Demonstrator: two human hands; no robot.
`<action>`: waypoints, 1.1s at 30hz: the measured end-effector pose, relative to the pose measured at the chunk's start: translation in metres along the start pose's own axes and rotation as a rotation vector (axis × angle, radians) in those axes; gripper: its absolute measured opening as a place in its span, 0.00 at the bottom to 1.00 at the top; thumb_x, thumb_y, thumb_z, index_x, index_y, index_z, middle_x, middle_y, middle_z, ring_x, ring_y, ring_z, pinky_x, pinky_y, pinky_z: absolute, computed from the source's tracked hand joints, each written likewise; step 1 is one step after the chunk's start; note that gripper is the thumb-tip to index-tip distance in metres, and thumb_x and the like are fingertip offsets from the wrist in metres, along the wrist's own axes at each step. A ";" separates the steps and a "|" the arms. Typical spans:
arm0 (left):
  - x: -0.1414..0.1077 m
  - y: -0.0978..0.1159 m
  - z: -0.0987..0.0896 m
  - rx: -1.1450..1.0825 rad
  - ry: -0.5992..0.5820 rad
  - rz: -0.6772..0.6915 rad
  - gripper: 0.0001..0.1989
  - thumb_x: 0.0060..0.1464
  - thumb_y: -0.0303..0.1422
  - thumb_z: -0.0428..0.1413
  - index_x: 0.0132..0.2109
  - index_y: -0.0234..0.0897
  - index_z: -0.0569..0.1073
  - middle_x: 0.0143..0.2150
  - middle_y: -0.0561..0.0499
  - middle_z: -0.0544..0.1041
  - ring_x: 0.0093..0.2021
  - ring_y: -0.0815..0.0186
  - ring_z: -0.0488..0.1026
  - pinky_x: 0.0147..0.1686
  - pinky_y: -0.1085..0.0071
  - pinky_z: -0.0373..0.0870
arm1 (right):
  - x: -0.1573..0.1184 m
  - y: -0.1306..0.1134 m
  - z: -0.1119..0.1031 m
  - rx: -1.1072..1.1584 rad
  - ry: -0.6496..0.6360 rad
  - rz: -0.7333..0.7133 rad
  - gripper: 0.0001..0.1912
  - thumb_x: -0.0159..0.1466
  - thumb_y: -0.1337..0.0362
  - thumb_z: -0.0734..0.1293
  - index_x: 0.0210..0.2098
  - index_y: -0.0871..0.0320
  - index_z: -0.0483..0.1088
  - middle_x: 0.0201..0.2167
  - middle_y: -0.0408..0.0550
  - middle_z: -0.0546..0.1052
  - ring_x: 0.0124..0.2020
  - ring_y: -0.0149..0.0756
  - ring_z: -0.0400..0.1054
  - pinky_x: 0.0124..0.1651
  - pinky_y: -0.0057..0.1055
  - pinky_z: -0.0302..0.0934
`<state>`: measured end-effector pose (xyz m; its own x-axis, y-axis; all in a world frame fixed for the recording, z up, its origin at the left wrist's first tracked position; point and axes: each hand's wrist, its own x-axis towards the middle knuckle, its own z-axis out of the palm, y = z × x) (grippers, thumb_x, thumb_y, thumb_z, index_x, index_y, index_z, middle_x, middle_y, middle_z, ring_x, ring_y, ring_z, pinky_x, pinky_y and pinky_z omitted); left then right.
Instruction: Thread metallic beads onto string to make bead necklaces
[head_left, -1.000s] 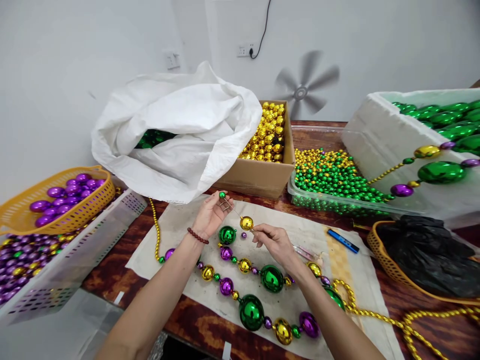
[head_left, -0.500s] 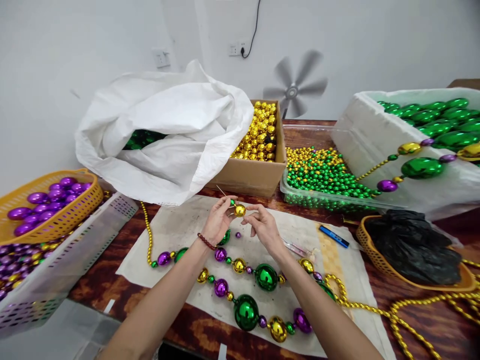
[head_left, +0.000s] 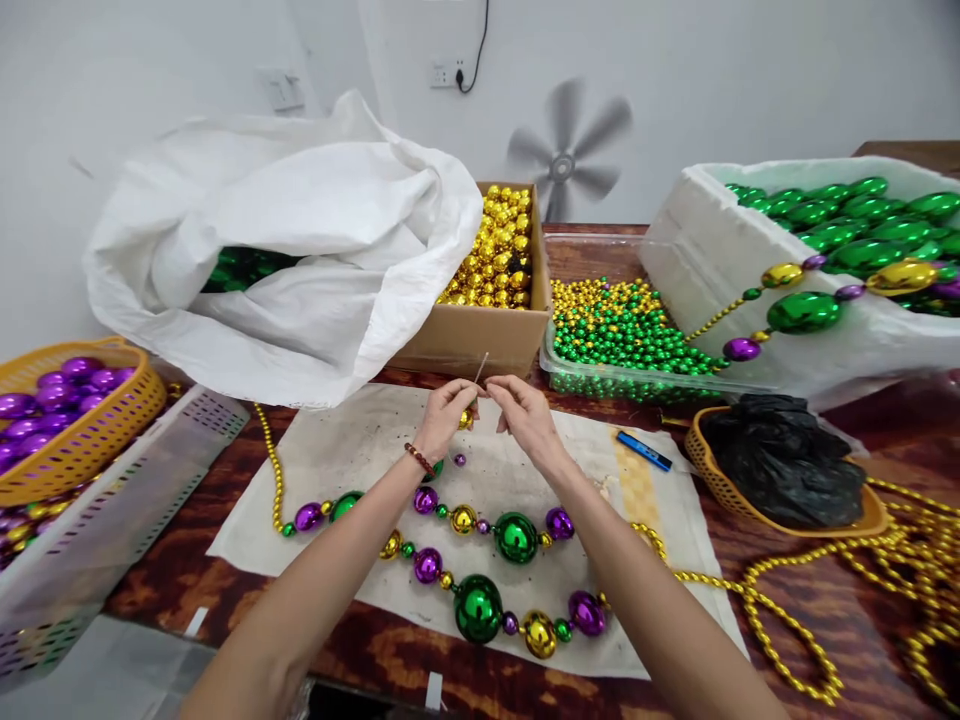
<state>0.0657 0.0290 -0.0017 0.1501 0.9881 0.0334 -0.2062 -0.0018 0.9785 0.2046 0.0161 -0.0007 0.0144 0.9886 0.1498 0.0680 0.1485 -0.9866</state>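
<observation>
My left hand [head_left: 444,415], with a beaded bracelet at the wrist, is closed in a pinch at a thin needle [head_left: 482,366] that sticks up past the fingertips. Just under its fingers a gold bead [head_left: 466,419] shows in part. My right hand [head_left: 523,412] is also pinched, its fingertips meeting the left ones; what they grip is too small to make out. Below, on a pale cloth [head_left: 315,450], lie strung purple, gold and green beads, among them a big green bead [head_left: 478,607]. One small purple bead [head_left: 460,460] sits near my left wrist.
Gold beads fill a cardboard box [head_left: 480,335] behind my hands, beside a white sack [head_left: 315,330]. Right of it are a clear tub [head_left: 600,375] of small beads and a foam box [head_left: 694,215]. A blue marker [head_left: 643,450] and a yellow basket [head_left: 720,475] lie rightward.
The right hand has moved from beside the gold bead to the left hand's fingertips. The needle now points up to the right, and the gold bead hangs lower, partly behind the left hand.
</observation>
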 end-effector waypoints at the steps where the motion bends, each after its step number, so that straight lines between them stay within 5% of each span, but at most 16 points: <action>1: 0.000 0.000 -0.001 0.070 -0.049 0.006 0.10 0.51 0.39 0.59 0.30 0.36 0.75 0.21 0.55 0.69 0.19 0.73 0.64 0.19 0.76 0.60 | 0.003 -0.005 0.000 0.022 0.000 -0.005 0.15 0.59 0.53 0.67 0.36 0.59 0.74 0.31 0.43 0.77 0.15 0.23 0.61 0.15 0.22 0.57; 8: 0.003 0.007 -0.012 0.356 -0.213 0.070 0.10 0.50 0.38 0.57 0.30 0.35 0.76 0.21 0.56 0.70 0.22 0.73 0.65 0.23 0.77 0.62 | 0.009 -0.021 -0.004 0.311 0.264 -0.063 0.14 0.59 0.52 0.68 0.31 0.58 0.71 0.28 0.42 0.78 0.16 0.23 0.65 0.18 0.20 0.58; 13: 0.009 0.017 -0.021 0.451 -0.292 0.075 0.12 0.52 0.40 0.57 0.29 0.35 0.75 0.22 0.55 0.70 0.23 0.72 0.66 0.22 0.77 0.60 | 0.004 -0.012 0.000 0.320 0.040 0.031 0.14 0.54 0.54 0.71 0.32 0.58 0.70 0.28 0.43 0.78 0.22 0.29 0.72 0.20 0.20 0.61; 22: 0.002 0.037 -0.045 0.534 -0.402 0.028 0.10 0.51 0.37 0.56 0.30 0.34 0.76 0.26 0.52 0.75 0.27 0.70 0.70 0.29 0.74 0.67 | 0.002 -0.024 0.016 0.353 0.003 0.004 0.18 0.63 0.46 0.64 0.36 0.54 0.59 0.23 0.39 0.78 0.21 0.32 0.75 0.20 0.22 0.65; 33: -0.046 0.053 -0.102 0.479 -0.260 -0.092 0.12 0.51 0.41 0.59 0.29 0.36 0.77 0.27 0.50 0.77 0.30 0.67 0.72 0.31 0.73 0.68 | -0.006 -0.040 0.000 0.406 0.021 0.014 0.21 0.62 0.43 0.66 0.36 0.53 0.58 0.24 0.40 0.80 0.24 0.36 0.78 0.23 0.24 0.69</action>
<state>-0.0504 -0.0005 0.0275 0.3934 0.9170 -0.0667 0.2725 -0.0470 0.9610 0.2020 0.0047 0.0378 0.0328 0.9905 0.1333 -0.3322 0.1366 -0.9333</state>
